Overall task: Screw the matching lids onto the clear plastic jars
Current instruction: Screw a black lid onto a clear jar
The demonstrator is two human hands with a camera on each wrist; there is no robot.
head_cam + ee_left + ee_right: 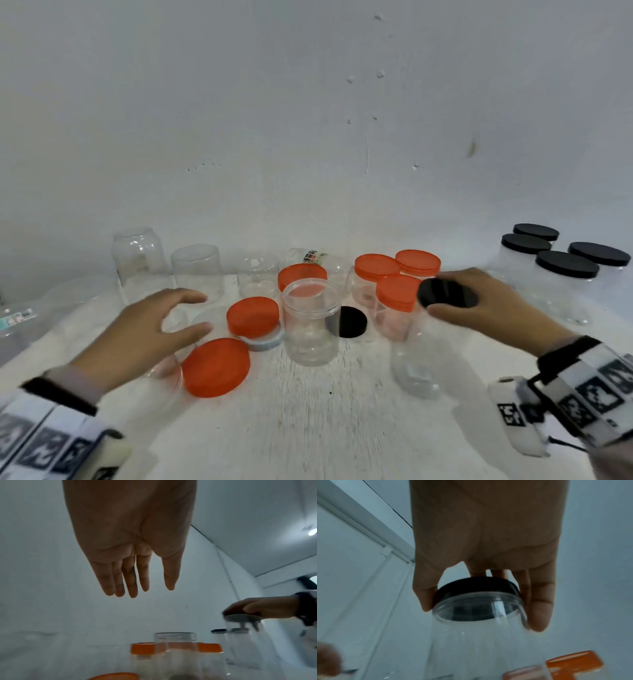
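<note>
My right hand point(448, 301) grips a black lid point(445, 291) from above. The lid sits on the mouth of a clear jar point(414, 363), which looks blurred and slightly tilted. In the right wrist view my thumb and fingers curl round the black lid point(477, 588) above the jar point(479, 635). My left hand point(191, 313) hovers open and holds nothing, beside a loose orange lid point(215, 366); its fingers point(130, 582) are straight. An open clear jar point(310, 318) stands in the middle, with a second loose black lid point(349, 322) behind it.
Another orange lid point(253, 317) rests on a pale lid. Several orange-capped jars point(376, 270) stand at the middle back and several black-capped jars point(565, 269) at the back right. Uncapped clear jars point(197, 270) line the back left against the wall.
</note>
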